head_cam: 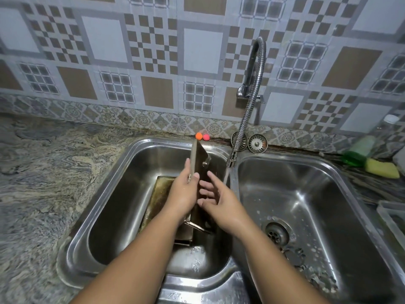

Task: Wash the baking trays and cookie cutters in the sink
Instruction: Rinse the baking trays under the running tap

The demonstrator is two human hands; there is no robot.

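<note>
Head view, centre frame: our left hand [182,194] grips a tray [198,159] upright on edge in the left sink [122,163], over a second tray [157,194] lying flat. Our right hand [217,198] is spread, fingers on the tray's face. We'd best turn that face into the tap [232,159] stream and rub evenly.

**Ledge clutter beneath a checkered wall**

On my feed, an orange ball [198,135] and a pink ball [206,137] touch at the foot of the patterned tile wall [105,40]. A metal strainer plug [257,143] leans nearby. A yellow sponge [382,171] lies beside a green bottle [359,153] (label unreadable) on the marbled countertop [43,172].
</note>
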